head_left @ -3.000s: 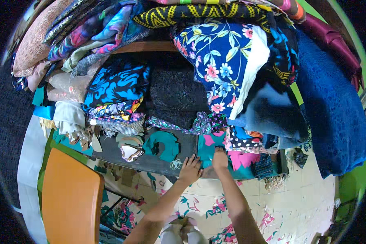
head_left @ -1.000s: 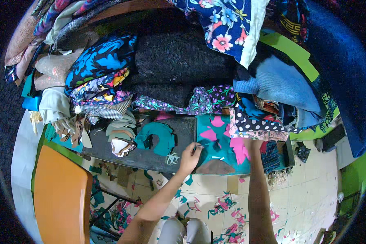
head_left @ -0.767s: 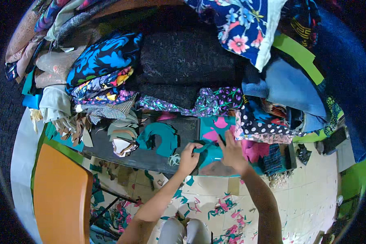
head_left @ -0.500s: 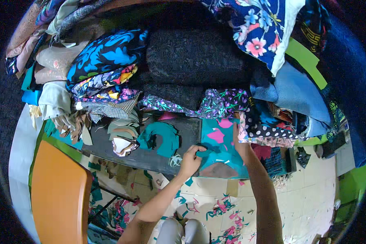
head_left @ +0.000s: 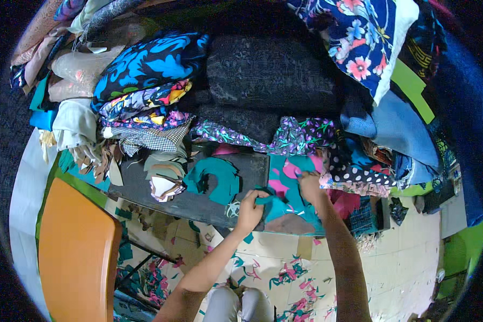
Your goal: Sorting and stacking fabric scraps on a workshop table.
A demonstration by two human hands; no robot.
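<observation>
My left hand (head_left: 249, 212) is closed with thumb and fingertips on the edge of a teal fabric piece (head_left: 275, 206) at the front of the work surface. To its right, my right hand (head_left: 310, 188) reaches over the teal cloth, its fingers bent down at the edge of a pink fabric piece (head_left: 291, 170). Another pink scrap (head_left: 278, 187) lies between the hands on the teal layer. Left of my left hand, a curved stack of teal cut pieces (head_left: 228, 180) rests on the dark surface. What lies under my right fingertips is partly hidden.
Fanned grey and beige cut pieces (head_left: 166, 165) lie further left. Folded fabrics, among them a blue-and-black bundle (head_left: 150, 67) and denim (head_left: 405, 131), crowd the back and right. An orange chair back (head_left: 78, 247) stands at left. Teal and pink scraps (head_left: 300, 271) litter the floor.
My right hand has drawn back toward me from beside the floral cloth. Pink fabric by its fingers has shifted and shows more. My left hand stays at the teal piece.
</observation>
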